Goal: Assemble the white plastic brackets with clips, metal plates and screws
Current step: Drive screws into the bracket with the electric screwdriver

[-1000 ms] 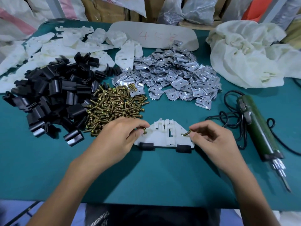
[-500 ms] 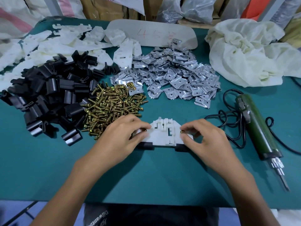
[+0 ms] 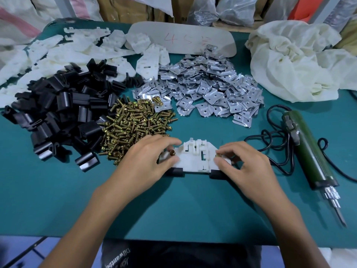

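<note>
a white bracket point(image 3: 193, 161) lies flat on the green table point(image 3: 183, 209), right in front of the person. two black clips point(image 3: 174, 171) sit on its near edge. the left hand point(image 3: 146, 163) pinches a gold screw point(image 3: 172, 152) at the bracket's left end. the right hand point(image 3: 249, 167) pinches a second screw point(image 3: 218, 156) at its right end. behind the hands lie a screw heap point(image 3: 135, 122), a clip heap point(image 3: 58, 111), a plate heap point(image 3: 208, 88) and a bracket heap point(image 3: 67, 53). a green screwdriver point(image 3: 305, 151) lies off to the right, apart from both hands.
</note>
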The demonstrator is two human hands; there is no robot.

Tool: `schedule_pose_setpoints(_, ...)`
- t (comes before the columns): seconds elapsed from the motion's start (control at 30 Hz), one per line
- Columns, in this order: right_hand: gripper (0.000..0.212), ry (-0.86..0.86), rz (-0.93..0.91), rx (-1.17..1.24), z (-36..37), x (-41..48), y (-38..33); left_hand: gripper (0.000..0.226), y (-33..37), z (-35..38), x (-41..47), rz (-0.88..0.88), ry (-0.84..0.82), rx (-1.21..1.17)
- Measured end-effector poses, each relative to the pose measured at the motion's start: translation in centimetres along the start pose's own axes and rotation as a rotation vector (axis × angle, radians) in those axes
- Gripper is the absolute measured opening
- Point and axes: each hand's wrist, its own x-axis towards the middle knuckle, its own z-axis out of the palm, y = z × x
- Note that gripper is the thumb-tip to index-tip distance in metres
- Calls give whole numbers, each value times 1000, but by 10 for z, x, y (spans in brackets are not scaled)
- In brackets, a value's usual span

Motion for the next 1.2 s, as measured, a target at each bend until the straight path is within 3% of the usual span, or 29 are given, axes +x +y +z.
schedule_pose_setpoints(0.27,19,-25,-23,-35,-1,-1,2,51,-2,-2,0,-7,-26,-71)
schedule_pose_setpoints(0.43,6,-14,12,-4,0,0,2,47,-2,-2,0,-26,10,-57)
schedule_pose_setpoints(0.63,15,-25,13,-14,0,-1,3,45,0,-2,1,-26,32,-43)
schedule_pose_setpoints(0.73,9,-18,13,-5,0,0,2,43,2,0,1,-26,77,-31)
schedule_pose_setpoints(1.03,19,-39,34,-21,-1,-3,2,52,-1,-2,2,-37,21,-78)
schedule_pose_setpoints(1.2,11,-39,39,-7,-3,-2,1,49,0,0,2,-74,23,-80)
